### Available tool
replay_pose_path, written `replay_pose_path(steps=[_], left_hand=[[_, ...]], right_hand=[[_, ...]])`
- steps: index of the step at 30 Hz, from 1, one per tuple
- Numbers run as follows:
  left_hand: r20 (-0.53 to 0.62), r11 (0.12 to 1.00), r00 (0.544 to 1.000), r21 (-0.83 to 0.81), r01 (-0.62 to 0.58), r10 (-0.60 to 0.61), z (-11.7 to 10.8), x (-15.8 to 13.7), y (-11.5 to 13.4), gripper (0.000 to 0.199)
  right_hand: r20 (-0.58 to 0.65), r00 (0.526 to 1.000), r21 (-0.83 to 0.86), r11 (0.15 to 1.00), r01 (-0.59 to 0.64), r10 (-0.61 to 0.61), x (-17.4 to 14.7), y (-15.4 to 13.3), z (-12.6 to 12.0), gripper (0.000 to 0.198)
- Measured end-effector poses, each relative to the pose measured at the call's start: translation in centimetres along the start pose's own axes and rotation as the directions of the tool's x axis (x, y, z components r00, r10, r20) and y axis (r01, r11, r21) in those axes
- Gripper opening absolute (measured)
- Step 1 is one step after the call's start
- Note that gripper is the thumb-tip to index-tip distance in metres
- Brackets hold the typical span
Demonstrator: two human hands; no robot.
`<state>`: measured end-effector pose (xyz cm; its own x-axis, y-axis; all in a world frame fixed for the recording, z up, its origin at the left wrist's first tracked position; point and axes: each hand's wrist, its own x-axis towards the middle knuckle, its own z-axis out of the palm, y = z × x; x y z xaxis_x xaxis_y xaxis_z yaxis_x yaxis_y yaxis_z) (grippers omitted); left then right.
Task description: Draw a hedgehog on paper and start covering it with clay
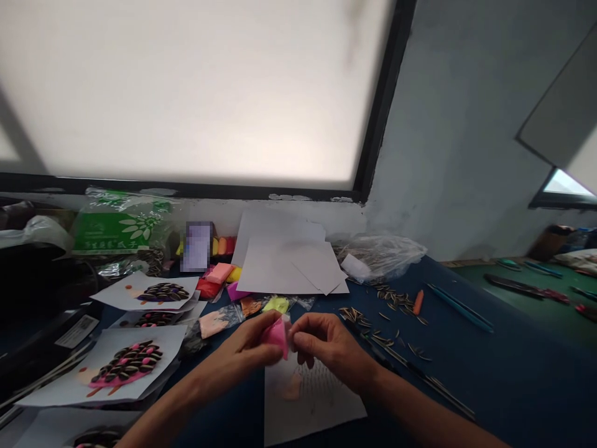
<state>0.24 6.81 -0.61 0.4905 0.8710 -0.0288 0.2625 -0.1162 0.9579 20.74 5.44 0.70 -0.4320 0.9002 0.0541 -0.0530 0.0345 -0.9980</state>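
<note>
My left hand (254, 345) is closed around a packet of pink modelling clay (276, 338), held above the sheet of paper. Fingers bent in a pinch, my right hand (321, 341) meets the clear edge of the packet's wrapper; the fingertips are slightly blurred. Below both hands lies a white paper (321, 404) with faint lines and a flat peach-coloured patch (292, 387) on it. To the left, a finished-looking hedgehog picture (125, 364) has sunflower seeds and pink dots on its back. Another hedgehog picture (163, 292) with purple between its seeds rests farther back.
Coloured clay packets (219, 272) lie behind my hands, beside stacked white sheets (289, 261). Loose sunflower seeds (392, 295), an orange crayon-like stick (418, 302) and blue tweezers (459, 307) are on the right. A green seed bag (116, 224) stands at back left, near the wall.
</note>
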Motion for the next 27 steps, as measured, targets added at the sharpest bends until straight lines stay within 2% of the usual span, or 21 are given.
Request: replay_pose_path(steps=[3, 9, 13, 21, 27], left_hand=[[-0.019, 0.999, 1.0, 0.042, -0.019, 0.02, 0.1, -0.1, 0.1, 0.067], [0.022, 0.977, 0.989, 0.15, -0.148, 0.147, 0.9, 0.1, 1.2, 0.021], [0.022, 0.952, 0.979, 0.228, -0.203, 0.204, 0.9, 0.3, 1.4, 0.01], [-0.01, 0.907, 0.958, 0.326, -0.267, 0.286, 1.1, 0.9, 0.5, 0.013], [-0.056, 0.899, 0.959, 0.366, -0.24, 0.279, 1.0, 1.0, 0.5, 0.02]], right_hand=[[0.0, 1.0, -0.005, 1.0, 0.01, -0.01, 0.0, -0.1, -0.1, 0.017], [-0.009, 1.0, -0.04, 0.999, 0.025, -0.026, 0.0, -0.2, -0.2, 0.019], [-0.01, 1.0, -0.045, 0.999, 0.025, -0.026, -0.1, -0.3, 0.0, 0.021], [0.0, 1.0, -0.061, 0.998, 0.008, -0.008, -0.1, -0.3, -0.1, 0.018], [-0.016, 1.0, -0.163, 0.987, -0.003, 0.0, -0.4, -0.6, 0.2, 0.021]])
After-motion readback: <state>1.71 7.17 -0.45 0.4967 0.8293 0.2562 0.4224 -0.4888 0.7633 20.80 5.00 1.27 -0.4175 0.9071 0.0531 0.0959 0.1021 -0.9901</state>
